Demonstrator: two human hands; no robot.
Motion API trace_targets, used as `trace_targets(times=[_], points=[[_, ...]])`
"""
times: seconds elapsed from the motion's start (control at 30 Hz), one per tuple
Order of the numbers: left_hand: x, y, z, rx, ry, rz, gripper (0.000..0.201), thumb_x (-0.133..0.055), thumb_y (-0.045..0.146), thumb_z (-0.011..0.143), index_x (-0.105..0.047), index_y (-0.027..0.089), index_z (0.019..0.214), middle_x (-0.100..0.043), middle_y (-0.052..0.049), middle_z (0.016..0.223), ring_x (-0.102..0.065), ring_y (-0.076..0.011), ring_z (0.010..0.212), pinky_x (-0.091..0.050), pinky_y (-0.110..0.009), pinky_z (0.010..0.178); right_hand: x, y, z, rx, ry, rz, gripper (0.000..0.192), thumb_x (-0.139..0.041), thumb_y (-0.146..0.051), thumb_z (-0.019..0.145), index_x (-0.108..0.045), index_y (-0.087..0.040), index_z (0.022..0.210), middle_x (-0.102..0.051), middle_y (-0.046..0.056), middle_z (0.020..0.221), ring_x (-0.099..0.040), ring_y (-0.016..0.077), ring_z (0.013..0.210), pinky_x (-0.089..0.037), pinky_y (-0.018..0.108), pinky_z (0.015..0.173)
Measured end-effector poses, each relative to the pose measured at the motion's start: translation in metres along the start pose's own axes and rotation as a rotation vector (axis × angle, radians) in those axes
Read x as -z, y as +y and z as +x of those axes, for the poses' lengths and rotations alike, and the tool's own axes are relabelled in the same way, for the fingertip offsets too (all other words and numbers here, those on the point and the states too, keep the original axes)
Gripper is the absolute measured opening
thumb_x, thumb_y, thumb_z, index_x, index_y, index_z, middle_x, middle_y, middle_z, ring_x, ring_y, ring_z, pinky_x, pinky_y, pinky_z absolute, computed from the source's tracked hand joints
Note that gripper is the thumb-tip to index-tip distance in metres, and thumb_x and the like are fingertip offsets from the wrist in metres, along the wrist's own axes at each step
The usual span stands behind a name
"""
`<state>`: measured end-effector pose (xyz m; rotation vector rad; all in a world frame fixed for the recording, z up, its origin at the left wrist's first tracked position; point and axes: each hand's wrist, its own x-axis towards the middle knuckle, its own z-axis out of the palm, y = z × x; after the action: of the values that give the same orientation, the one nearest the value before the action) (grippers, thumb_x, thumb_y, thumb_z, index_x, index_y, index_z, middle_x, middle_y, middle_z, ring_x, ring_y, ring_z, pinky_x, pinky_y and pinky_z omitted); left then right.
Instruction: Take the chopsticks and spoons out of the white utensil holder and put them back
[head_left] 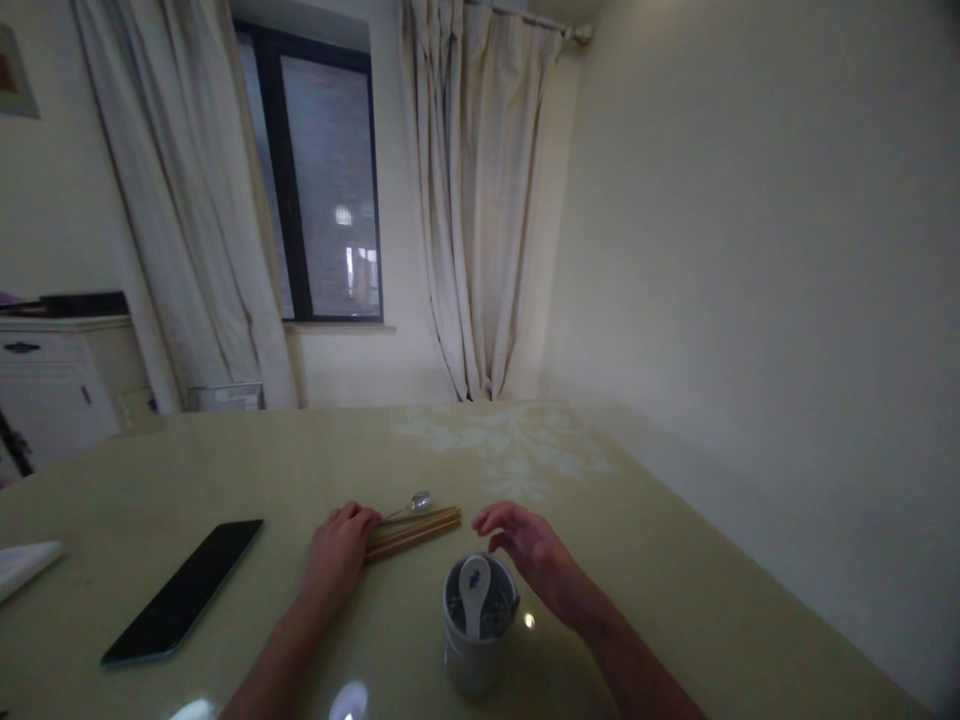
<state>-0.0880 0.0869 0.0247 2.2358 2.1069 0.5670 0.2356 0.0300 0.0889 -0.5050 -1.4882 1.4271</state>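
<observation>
On table | left hand fingers curled on chopsticks | right hand fingers spread above holder

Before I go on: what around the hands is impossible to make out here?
Head view only:
- Chopsticks: near ends hidden under the left hand; its grip cannot be judged.
- Metal spoon: handle end hidden by the same hand.
- Holder: contents below the white spoon too dark.
- White object: cut off by the left edge.

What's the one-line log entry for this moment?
left hand: on chopsticks | right hand: open, above holder | spoon: in holder | metal spoon: by chopsticks | phone: left
</observation>
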Motion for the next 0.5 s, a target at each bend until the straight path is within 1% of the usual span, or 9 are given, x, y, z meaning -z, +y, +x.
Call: trace_targets(times=[0.07, 0.1, 0.17, 0.23, 0.33, 0.43, 0.5], points=[[0.001, 0.002, -0.002, -0.010, -0.019, 0.019, 0.038, -0.041, 0.024, 0.105, -0.078, 0.023, 0.113, -0.073, -0.010, 0.117, -0.066, -0.0267, 0.111, -0.047, -0.037, 0.097, 0.005, -0.009, -0.003, 0.016, -0.106, -0.076, 0.075, -0.088, -0.081, 0.058, -0.077, -0.023, 0.105, -0.067, 0.013, 0.124, -0.058, 0.0345, 0.125, -0.043, 0.043, 0.104], [0.001, 0.003, -0.004, -0.005, -0.017, 0.036, 0.037, -0.040, 0.024, 0.105, -0.077, 0.024, 0.112, -0.073, -0.010, 0.117, -0.066, -0.0273, 0.113, -0.046, -0.039, 0.098, 0.008, -0.013, -0.004, 0.011, -0.145, -0.119, 0.073, -0.093, -0.076, 0.055, -0.077, -0.024, 0.104, -0.066, 0.013, 0.127, -0.056, 0.0351, 0.127, -0.042, 0.045, 0.107], [0.002, 0.006, -0.007, 0.010, -0.004, 0.075, 0.036, -0.041, 0.023, 0.105, -0.075, 0.026, 0.111, -0.073, -0.009, 0.117, -0.065, -0.0283, 0.117, -0.043, -0.042, 0.100, 0.010, -0.018, -0.006, -0.010, -0.183, -0.195, 0.063, -0.098, -0.065, 0.057, -0.078, -0.024, 0.099, -0.065, 0.012, 0.128, -0.058, 0.0337, 0.125, -0.041, 0.046, 0.109], [0.003, 0.008, -0.009, 0.006, -0.008, 0.095, 0.034, -0.040, 0.023, 0.105, -0.074, 0.028, 0.111, -0.072, -0.008, 0.119, -0.064, -0.0283, 0.119, -0.041, -0.043, 0.100, 0.010, -0.020, -0.007, -0.025, -0.195, -0.235, 0.048, -0.099, -0.057, 0.062, -0.079, -0.023, 0.090, -0.066, 0.011, 0.126, -0.061, 0.0314, 0.119, -0.043, 0.046, 0.108], [0.005, 0.008, -0.009, -0.023, -0.050, 0.072, 0.030, -0.043, 0.027, 0.106, -0.073, 0.025, 0.110, -0.073, -0.008, 0.118, -0.066, -0.0265, 0.116, -0.044, -0.038, 0.096, 0.008, -0.017, -0.006, -0.019, -0.167, -0.230, 0.034, -0.097, -0.049, 0.069, -0.078, -0.022, 0.078, -0.068, 0.010, 0.119, -0.063, 0.0299, 0.116, -0.046, 0.045, 0.104], [0.004, 0.005, -0.007, -0.048, -0.055, 0.037, 0.027, -0.044, 0.026, 0.106, -0.071, 0.023, 0.105, -0.074, -0.008, 0.113, -0.067, -0.0241, 0.111, -0.046, -0.033, 0.097, 0.005, -0.013, -0.005, -0.006, -0.090, -0.178, 0.031, -0.095, -0.048, 0.073, -0.077, -0.022, 0.074, -0.070, 0.009, 0.113, -0.064, 0.0285, 0.112, -0.048, 0.044, 0.101], [0.002, 0.003, -0.005, -0.053, -0.041, 0.023, 0.028, -0.042, 0.024, 0.106, -0.070, 0.023, 0.105, -0.074, -0.007, 0.111, -0.067, -0.0234, 0.109, -0.046, -0.033, 0.097, 0.003, -0.011, -0.004, -0.018, -0.047, -0.132, 0.031, -0.094, -0.048, 0.073, -0.077, -0.022, 0.074, -0.070, 0.008, 0.111, -0.065, 0.0263, 0.106, -0.050, 0.043, 0.097]])
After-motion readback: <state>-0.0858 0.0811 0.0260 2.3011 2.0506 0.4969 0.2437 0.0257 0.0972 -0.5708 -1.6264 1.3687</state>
